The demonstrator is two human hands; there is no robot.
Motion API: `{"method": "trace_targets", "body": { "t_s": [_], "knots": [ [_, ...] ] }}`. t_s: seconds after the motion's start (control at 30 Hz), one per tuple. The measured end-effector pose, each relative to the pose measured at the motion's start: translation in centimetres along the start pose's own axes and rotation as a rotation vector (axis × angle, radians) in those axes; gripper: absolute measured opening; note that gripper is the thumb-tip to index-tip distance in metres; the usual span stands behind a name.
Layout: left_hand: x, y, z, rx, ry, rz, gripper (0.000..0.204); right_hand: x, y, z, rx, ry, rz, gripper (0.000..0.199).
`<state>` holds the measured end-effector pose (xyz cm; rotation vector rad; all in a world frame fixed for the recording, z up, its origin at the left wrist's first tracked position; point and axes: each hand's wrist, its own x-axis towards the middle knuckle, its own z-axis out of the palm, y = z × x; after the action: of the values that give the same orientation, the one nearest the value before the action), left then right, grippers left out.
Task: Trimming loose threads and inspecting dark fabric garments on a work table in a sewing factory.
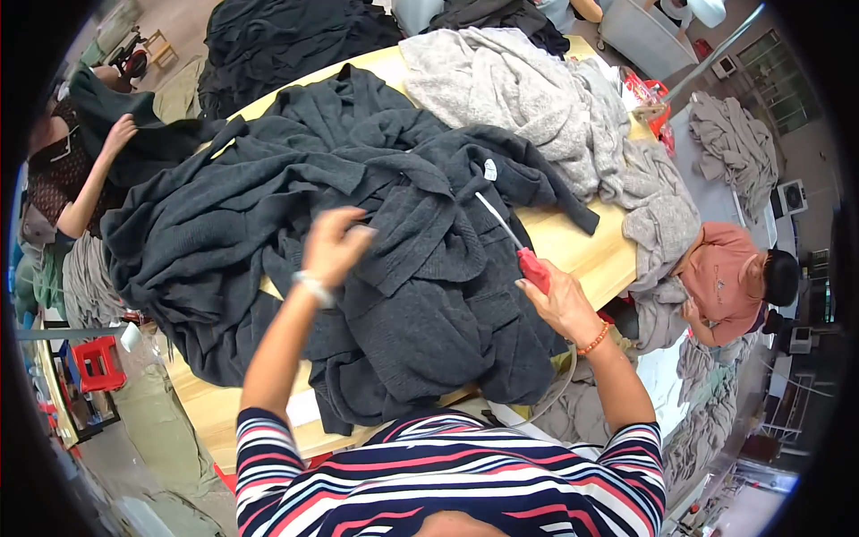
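Note:
A dark grey knit garment [412,224] lies in loose folds on the wooden table in front of me, and a small white label shows near its collar. My right hand [564,300] is closed around the red handle of a tool with a long, thin metal shaft [498,217]. The shaft's tip points at the garment beside the label, and I cannot tell whether it touches the cloth. Over the left part of the garment is my left hand [333,246], slightly blurred, its thumb and fingers apart with nothing visible in them.
Light grey knits [528,89] are heaped at the table's far right, spilling over its edge. Black garments [286,45] are piled behind. One person [76,170] handles dark cloth at left; another [729,277] stands at right. A thin cable [569,380] hangs below my right hand. A red stool [98,362] stands lower left.

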<state>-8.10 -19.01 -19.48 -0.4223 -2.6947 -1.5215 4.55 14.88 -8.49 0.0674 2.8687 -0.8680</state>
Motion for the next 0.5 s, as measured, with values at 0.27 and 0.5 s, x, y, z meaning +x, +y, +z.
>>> {"method": "trace_targets", "body": {
  "t_s": [0.27,0.5],
  "knots": [
    [3.9,0.1,16.4,0.549,-0.085,0.108,0.037,2.0,4.0,-1.0,0.048,-0.113,0.0,0.03],
    [-0.9,7.2,7.6,-0.651,-0.391,-0.355,0.022,2.1,6.5,-2.5,-0.133,-0.11,-0.096,0.029]
  ]
}}
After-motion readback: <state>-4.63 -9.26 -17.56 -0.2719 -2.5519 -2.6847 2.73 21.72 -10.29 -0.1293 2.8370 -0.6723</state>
